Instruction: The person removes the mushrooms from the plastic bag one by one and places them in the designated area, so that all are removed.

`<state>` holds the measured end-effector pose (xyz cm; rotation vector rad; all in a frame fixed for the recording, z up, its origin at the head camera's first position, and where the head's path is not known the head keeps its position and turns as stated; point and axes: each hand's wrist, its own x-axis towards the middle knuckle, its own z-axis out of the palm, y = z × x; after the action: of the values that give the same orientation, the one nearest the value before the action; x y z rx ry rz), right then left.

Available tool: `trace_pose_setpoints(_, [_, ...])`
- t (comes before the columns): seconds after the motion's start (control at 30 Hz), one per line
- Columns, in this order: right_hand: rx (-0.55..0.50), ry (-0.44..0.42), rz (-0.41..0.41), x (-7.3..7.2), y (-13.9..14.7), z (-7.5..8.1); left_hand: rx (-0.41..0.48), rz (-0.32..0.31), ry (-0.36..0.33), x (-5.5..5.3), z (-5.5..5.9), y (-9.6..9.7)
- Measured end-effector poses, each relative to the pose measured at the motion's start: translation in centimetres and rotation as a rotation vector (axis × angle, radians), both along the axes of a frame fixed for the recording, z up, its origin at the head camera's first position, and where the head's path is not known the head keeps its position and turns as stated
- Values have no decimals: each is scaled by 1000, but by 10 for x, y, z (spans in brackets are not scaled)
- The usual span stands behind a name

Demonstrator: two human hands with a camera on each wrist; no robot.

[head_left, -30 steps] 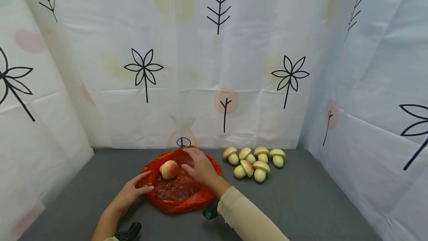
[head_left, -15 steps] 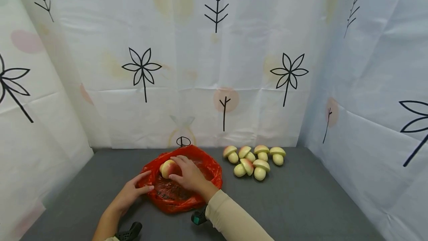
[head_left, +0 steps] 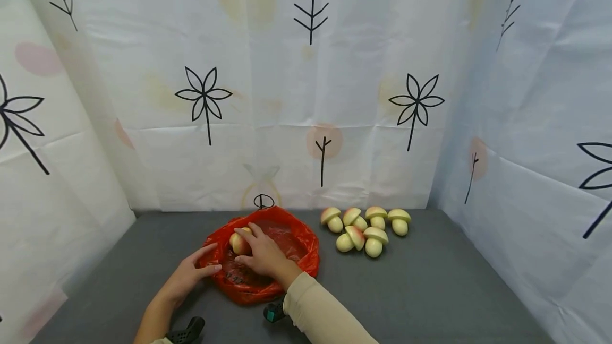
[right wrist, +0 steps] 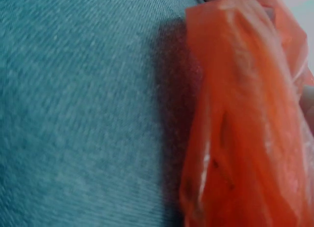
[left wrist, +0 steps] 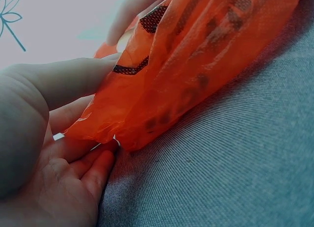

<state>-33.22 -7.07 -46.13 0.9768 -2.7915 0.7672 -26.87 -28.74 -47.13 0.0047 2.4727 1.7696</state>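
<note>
A red plastic bag (head_left: 306, 246) lies spread with its mouth facing up on the grey table. Inside, at its left, sits a yellow-and-red toy mushroom (head_left: 237, 244), partly covered by fingers. My right hand (head_left: 268, 254) reaches into the bag and grips the mushroom, fingers on the far side and thumb on the near side. At the left rim, my left hand (head_left: 184, 277) holds the bag's edge. The left wrist view has the bag's film (left wrist: 162, 84) between thumb and fingers. In the right wrist view the bag (right wrist: 240, 124) hides most of the right hand.
Several similar toy mushrooms (head_left: 374, 242) stand and lie in a cluster at the back right of the table. The grey table (head_left: 430, 291) extends to both sides. A white patterned curtain (head_left: 287, 89) rises behind and along the sides.
My right hand has moved left and down inside the bag, from the far right rim onto the mushroom. The left hand stays at the left rim.
</note>
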Motion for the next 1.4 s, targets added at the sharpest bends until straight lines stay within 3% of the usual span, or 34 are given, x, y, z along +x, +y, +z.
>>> trace_pose_setpoints(0.43, [-98, 34, 3, 6, 3, 2, 1, -19, 13, -1, -1, -1])
trace_pose_setpoints(0.6, [-95, 75, -7, 5, 9, 2, 12, -13, 6, -1, -1, 0])
trace_pose_setpoints(0.77, [-87, 50, -15, 4, 17, 5, 15, -11, 3, -2, -2, 0])
trace_pose_setpoints(1.03, [-76, 22, 11, 9, 30, 18, -1, -13, -8, -2, -2, -1])
trace_pose_setpoints(1.4, [-74, 68, 50, 14, 53, 36, 20, -12, -10, 1, 0, 1])
